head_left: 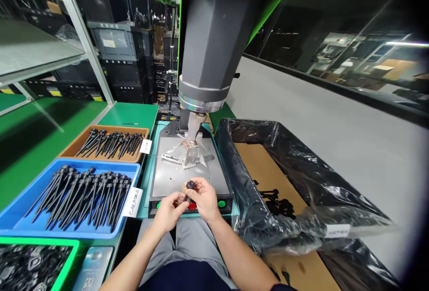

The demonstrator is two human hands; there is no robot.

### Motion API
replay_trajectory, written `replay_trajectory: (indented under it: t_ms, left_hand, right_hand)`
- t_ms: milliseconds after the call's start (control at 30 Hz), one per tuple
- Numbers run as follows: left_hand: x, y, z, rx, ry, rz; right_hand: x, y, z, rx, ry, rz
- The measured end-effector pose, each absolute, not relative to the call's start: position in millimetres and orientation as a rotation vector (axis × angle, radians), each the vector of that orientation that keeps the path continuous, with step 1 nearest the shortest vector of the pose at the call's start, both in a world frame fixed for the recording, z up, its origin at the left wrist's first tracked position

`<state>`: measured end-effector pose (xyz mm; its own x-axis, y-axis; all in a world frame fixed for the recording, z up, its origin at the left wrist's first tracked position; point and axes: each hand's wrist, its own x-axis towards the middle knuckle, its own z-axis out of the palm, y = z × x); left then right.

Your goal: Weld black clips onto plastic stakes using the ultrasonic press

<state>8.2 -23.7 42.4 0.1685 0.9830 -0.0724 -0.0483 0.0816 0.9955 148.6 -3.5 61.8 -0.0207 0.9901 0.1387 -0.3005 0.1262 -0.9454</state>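
My left hand [172,209] and my right hand [206,198] meet just over the front edge of a machine's base plate [167,181]. Between them is a black plastic part with a round head [191,184]; the right fingers pinch the head, and the left fingers close on its lower end. Its lower portion is mostly hidden by my fingers. A red button [192,206] shows beneath the hands, with a green button [221,203] to its right. Behind the hands, a metal fixture [191,154] wrapped in clear film stands under the machine's press horn [194,125].
Left are a blue tray [136,172] and an orange tray [147,133] of long black stemmed parts. A green-rimmed bin [75,255] holds black rings, beside a phone-like slab [94,266]. On the right stands a box lined with black plastic [241,166], several parts inside. The machine head [211,36] hangs overhead.
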Motion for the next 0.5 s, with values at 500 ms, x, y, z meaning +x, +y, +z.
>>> replay_trajectory:
  t_ms: [500]
  left_hand:
    - [-184, -87, 98, 1.014, 1.921, 1.214]
  right_hand:
    - [156, -20, 22, -1.095, -1.058, 1.587]
